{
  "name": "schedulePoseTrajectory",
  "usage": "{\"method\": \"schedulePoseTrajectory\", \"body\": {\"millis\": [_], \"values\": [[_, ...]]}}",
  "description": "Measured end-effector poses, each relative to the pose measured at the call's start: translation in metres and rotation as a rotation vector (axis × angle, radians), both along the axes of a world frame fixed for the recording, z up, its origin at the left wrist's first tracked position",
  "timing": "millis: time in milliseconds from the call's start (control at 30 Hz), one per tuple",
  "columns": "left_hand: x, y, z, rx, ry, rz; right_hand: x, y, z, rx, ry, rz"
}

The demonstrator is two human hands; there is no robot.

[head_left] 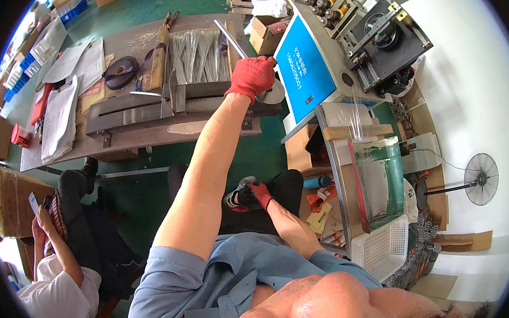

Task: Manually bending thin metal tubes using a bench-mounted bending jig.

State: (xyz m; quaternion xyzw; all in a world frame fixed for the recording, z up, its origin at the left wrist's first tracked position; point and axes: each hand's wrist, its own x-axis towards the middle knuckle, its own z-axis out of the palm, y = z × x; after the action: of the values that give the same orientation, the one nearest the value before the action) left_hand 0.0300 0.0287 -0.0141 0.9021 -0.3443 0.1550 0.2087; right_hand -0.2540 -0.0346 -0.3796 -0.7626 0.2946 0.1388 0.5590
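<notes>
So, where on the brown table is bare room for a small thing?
The brown table shows bare top between the white paper sheets, flat purple tape roll and light wooden bar; also a narrow strip between the long dark metal bar and the near edge. It is crowded from the clear thin strands to the red-gloved left hand.

A slim, pale metal rod (231, 39) slants above the right end of a brown tabletop (133, 41), its upper end free and its lower end running down to the red-gloved left hand (252, 77), which hides whether it is gripped there. Just below the hand, a round grey disc (271, 94) shows partly covered, near the right end of a long, dark metal fixture (141, 116), slotted along its length and set along the tabletop's near side.
</notes>
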Motion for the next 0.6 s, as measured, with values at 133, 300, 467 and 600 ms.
{"method": "schedulePoseTrajectory", "body": {"millis": [133,300,467,600], "values": [[-0.012,-0.029,0.022,-0.023,-0.021,-0.064,-0.006,-0.035,-0.061,0.267,-0.061,-0.208],[-0.006,-0.020,0.014,-0.039,-0.020,-0.040,-0.003,-0.025,-0.042,0.005,-0.025,-0.112],[-0.003,-0.015,0.010,-0.031,-0.026,-0.036,0.000,-0.016,-0.017,-0.040,0.001,-0.070],[-0.006,-0.017,0.012,-0.042,-0.024,-0.052,-0.003,-0.017,-0.011,-0.014,-0.032,-0.088]]}}
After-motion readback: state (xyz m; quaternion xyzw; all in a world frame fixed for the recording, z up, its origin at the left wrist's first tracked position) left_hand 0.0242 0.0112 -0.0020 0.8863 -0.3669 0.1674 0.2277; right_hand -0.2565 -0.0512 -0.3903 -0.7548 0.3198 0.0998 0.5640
